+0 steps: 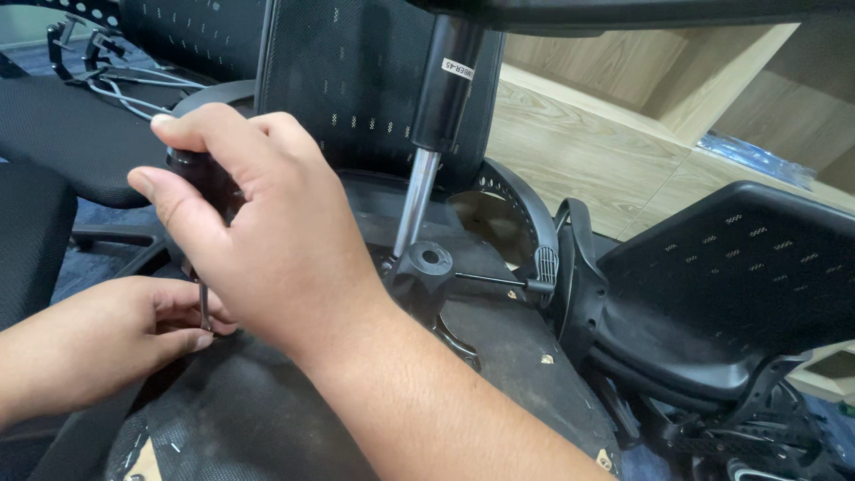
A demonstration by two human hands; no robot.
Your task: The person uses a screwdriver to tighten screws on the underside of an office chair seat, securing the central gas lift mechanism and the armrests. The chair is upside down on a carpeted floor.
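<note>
Your right hand [258, 232] wrapped round black screwdriver [203, 191] handle, left of gas cylinder [436, 134]; your left hand [107, 334] pinching shaft low; keep tool upright, press down firmly, turn slowly to avoid slipping on seat underside [267, 410].

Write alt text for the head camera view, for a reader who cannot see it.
A right hand grips a black-handled screwdriver held upright over an upturned office chair seat, while the left hand steadies its shaft near the tip. A gas lift cylinder rises behind.
</note>
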